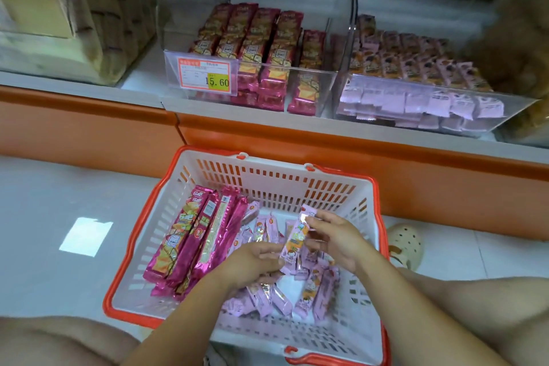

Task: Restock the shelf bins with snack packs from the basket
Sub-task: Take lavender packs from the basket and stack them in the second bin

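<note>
A white basket with an orange rim (208,157) stands on the floor below the shelf. Long magenta snack packs (190,235) lie in its left half and several small pale pink packs (267,300) in its right half. Over the small packs, one pale pink pack (295,239) is held by both hands: my right hand (338,239) pinches its top end, and my left hand (252,264) holds its lower end. On the shelf, a clear bin of magenta packs (258,50) stands left of a clear bin of pink packs (421,89).
A price tag reading 15.60 (205,76) hangs on the left bin's front. An orange shelf base (297,137) runs behind the basket. Cardboard boxes (44,9) sit at upper left. A cream clog (407,245) is right of the basket. My knees flank the basket on white floor.
</note>
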